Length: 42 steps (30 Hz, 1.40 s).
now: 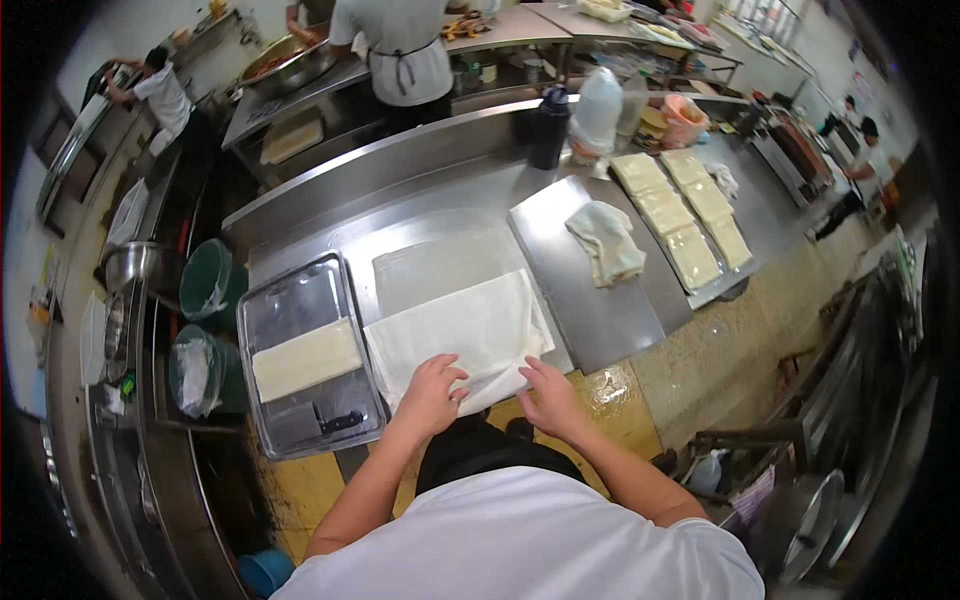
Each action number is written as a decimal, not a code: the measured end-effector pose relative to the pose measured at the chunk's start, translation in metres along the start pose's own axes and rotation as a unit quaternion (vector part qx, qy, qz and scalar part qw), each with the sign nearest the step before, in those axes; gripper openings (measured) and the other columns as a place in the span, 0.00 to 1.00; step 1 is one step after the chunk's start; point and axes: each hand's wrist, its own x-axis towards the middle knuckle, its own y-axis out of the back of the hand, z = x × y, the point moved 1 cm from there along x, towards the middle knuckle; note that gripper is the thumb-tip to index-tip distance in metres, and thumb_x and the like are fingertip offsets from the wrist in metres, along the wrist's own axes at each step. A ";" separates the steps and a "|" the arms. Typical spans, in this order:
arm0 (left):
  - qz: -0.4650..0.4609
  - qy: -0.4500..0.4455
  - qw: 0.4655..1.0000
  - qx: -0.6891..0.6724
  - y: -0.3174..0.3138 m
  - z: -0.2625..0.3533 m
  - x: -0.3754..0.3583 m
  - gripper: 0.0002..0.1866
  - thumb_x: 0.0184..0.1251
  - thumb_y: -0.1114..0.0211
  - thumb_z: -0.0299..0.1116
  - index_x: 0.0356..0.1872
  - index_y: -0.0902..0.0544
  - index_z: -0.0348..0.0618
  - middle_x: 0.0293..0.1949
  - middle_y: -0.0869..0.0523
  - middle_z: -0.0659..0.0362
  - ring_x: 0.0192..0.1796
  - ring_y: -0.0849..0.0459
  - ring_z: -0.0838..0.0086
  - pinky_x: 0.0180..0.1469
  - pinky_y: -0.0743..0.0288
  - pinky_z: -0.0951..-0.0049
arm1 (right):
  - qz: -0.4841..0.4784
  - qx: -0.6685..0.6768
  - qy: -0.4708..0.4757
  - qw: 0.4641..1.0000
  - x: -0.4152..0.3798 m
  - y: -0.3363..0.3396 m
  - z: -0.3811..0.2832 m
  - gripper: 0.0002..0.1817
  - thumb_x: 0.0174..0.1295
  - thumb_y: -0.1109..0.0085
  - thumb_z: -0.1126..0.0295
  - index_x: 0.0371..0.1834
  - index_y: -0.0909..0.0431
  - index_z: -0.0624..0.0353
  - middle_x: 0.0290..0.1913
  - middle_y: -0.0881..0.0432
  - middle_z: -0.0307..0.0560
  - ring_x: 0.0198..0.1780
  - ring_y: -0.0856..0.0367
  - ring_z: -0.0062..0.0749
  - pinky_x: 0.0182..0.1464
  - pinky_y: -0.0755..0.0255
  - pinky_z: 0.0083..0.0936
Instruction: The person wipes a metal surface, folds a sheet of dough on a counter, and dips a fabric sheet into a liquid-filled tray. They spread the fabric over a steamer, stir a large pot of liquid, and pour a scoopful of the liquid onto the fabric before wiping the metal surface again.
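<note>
Person's bare left hand (430, 396) and bare right hand (555, 402): apart, fingers bent, grip unclear. Bare forearms (368, 485) reach far, converging.

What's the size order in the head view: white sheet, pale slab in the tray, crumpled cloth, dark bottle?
1. White sheet
2. Pale slab and crumpled cloth: too alike to rank
3. Dark bottle

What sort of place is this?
Probably a commercial kitchen: a long steel counter, a cleaver lying in a tray, and a big metal bowl on the table behind.
</note>
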 end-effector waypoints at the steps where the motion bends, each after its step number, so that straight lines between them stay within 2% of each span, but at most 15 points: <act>1: -0.001 -0.028 1.000 -0.011 -0.002 0.010 0.003 0.12 0.64 0.29 0.28 0.48 0.13 0.40 0.64 0.19 0.45 0.70 0.25 0.48 0.73 0.33 0.53 | 0.019 0.000 -0.008 1.000 -0.003 0.006 -0.005 0.22 0.60 0.32 0.70 0.57 0.19 0.65 0.61 0.19 0.64 0.61 0.20 0.58 0.64 0.25 0.44; 5: -0.057 -0.114 0.991 -0.034 -0.010 0.031 0.008 0.12 0.64 0.28 0.30 0.48 0.13 0.41 0.65 0.19 0.46 0.70 0.25 0.50 0.73 0.30 0.56 | 0.044 -0.021 -0.081 0.995 -0.033 0.026 -0.025 0.18 0.61 0.33 0.70 0.54 0.18 0.65 0.50 0.15 0.58 0.54 0.16 0.55 0.58 0.21 0.42; 8: -0.107 -0.173 0.978 -0.048 -0.018 0.034 0.000 0.12 0.64 0.27 0.30 0.46 0.13 0.41 0.63 0.17 0.47 0.68 0.23 0.50 0.71 0.29 0.56 | 0.117 -0.048 -0.114 0.985 -0.074 0.018 -0.031 0.17 0.61 0.33 0.70 0.52 0.17 0.64 0.48 0.15 0.58 0.53 0.17 0.56 0.58 0.22 0.44; 15: -0.258 -0.306 0.915 -0.047 -0.024 0.024 -0.044 0.11 0.64 0.27 0.30 0.45 0.13 0.40 0.60 0.15 0.48 0.65 0.20 0.52 0.68 0.25 0.57 | 0.186 -0.038 -0.365 0.911 -0.183 -0.042 -0.100 0.16 0.64 0.35 0.66 0.51 0.15 0.63 0.47 0.14 0.60 0.50 0.15 0.57 0.56 0.21 0.44; 19: -0.331 -0.370 0.866 -0.058 -0.042 0.025 -0.076 0.10 0.64 0.27 0.30 0.45 0.12 0.39 0.58 0.13 0.47 0.63 0.18 0.51 0.66 0.24 0.57 | 0.226 -0.006 -0.427 0.876 -0.227 -0.083 -0.160 0.16 0.65 0.36 0.64 0.50 0.14 0.63 0.46 0.13 0.60 0.49 0.15 0.57 0.55 0.21 0.45; 24: -0.408 -0.431 0.801 -0.075 -0.058 0.062 -0.122 0.10 0.65 0.29 0.30 0.45 0.12 0.38 0.56 0.13 0.45 0.61 0.17 0.48 0.65 0.24 0.55 | 0.253 -0.015 -0.504 0.825 -0.283 -0.102 -0.220 0.18 0.67 0.40 0.62 0.52 0.14 0.63 0.49 0.13 0.59 0.52 0.15 0.58 0.57 0.22 0.46; 25: -0.441 -0.464 0.765 -0.074 -0.068 0.083 -0.148 0.10 0.65 0.29 0.30 0.45 0.12 0.38 0.56 0.13 0.45 0.61 0.17 0.48 0.65 0.24 0.55 | 0.292 -0.020 -0.538 0.791 -0.317 -0.109 -0.245 0.18 0.68 0.40 0.62 0.53 0.15 0.63 0.49 0.13 0.59 0.53 0.16 0.58 0.58 0.22 0.46; 26: -0.453 -0.471 0.754 -0.067 -0.069 0.089 -0.159 0.10 0.66 0.29 0.30 0.45 0.12 0.38 0.56 0.13 0.45 0.61 0.17 0.48 0.65 0.24 0.55 | 0.318 -0.012 -0.550 0.772 -0.330 -0.111 -0.259 0.19 0.69 0.41 0.62 0.54 0.15 0.63 0.52 0.14 0.59 0.55 0.17 0.58 0.60 0.24 0.46; 29: -0.489 -0.505 0.710 -0.054 -0.077 0.112 -0.202 0.10 0.66 0.29 0.30 0.45 0.12 0.39 0.57 0.13 0.46 0.60 0.17 0.48 0.64 0.24 0.55 | 0.397 -0.064 -0.567 0.719 -0.377 -0.130 -0.291 0.17 0.67 0.38 0.63 0.53 0.15 0.63 0.49 0.12 0.57 0.52 0.14 0.55 0.55 0.21 0.43; 32: -0.521 -0.549 0.653 -0.041 -0.098 0.136 -0.256 0.09 0.66 0.29 0.29 0.45 0.12 0.39 0.57 0.13 0.47 0.60 0.17 0.50 0.63 0.22 0.55 | 0.444 -0.084 -0.594 0.665 -0.433 -0.150 -0.334 0.17 0.67 0.38 0.63 0.54 0.15 0.62 0.50 0.12 0.57 0.53 0.15 0.55 0.57 0.21 0.43; 35: -0.550 -0.584 0.596 -0.024 -0.111 0.163 -0.325 0.09 0.65 0.29 0.29 0.44 0.12 0.39 0.56 0.12 0.48 0.60 0.16 0.50 0.62 0.22 0.56 | 0.501 -0.077 -0.631 0.587 -0.497 -0.183 -0.385 0.18 0.67 0.38 0.63 0.54 0.15 0.62 0.50 0.13 0.58 0.53 0.15 0.56 0.58 0.22 0.43; 36: -0.557 -0.598 0.576 -0.030 -0.116 0.170 -0.351 0.08 0.65 0.29 0.29 0.44 0.11 0.40 0.56 0.12 0.48 0.60 0.16 0.50 0.62 0.21 0.56 | 0.532 -0.072 -0.633 0.557 -0.518 -0.192 -0.407 0.18 0.66 0.37 0.62 0.53 0.14 0.62 0.50 0.13 0.57 0.53 0.15 0.55 0.58 0.22 0.43; 39: -0.574 -0.635 0.514 -0.054 -0.136 0.190 -0.435 0.08 0.65 0.29 0.29 0.43 0.11 0.40 0.56 0.12 0.48 0.59 0.16 0.50 0.62 0.21 0.56 | 0.541 -0.057 -0.706 0.453 -0.589 -0.237 -0.466 0.18 0.65 0.36 0.61 0.52 0.14 0.62 0.51 0.13 0.57 0.53 0.15 0.55 0.58 0.22 0.42; 40: -0.580 -0.645 0.494 -0.065 -0.143 0.194 -0.465 0.08 0.65 0.29 0.29 0.43 0.11 0.40 0.55 0.12 0.48 0.59 0.16 0.50 0.62 0.21 0.56 | 0.567 -0.069 -0.706 0.419 -0.609 -0.247 -0.492 0.18 0.65 0.38 0.62 0.52 0.14 0.62 0.52 0.14 0.60 0.55 0.17 0.58 0.60 0.23 0.46; 42: -0.596 -0.661 0.449 -0.071 -0.155 0.202 -0.526 0.08 0.66 0.29 0.29 0.44 0.12 0.40 0.56 0.12 0.48 0.60 0.16 0.49 0.62 0.22 0.55 | 0.593 -0.109 -0.730 0.322 -0.652 -0.280 -0.533 0.18 0.64 0.35 0.61 0.51 0.14 0.61 0.53 0.14 0.59 0.57 0.17 0.57 0.62 0.24 0.45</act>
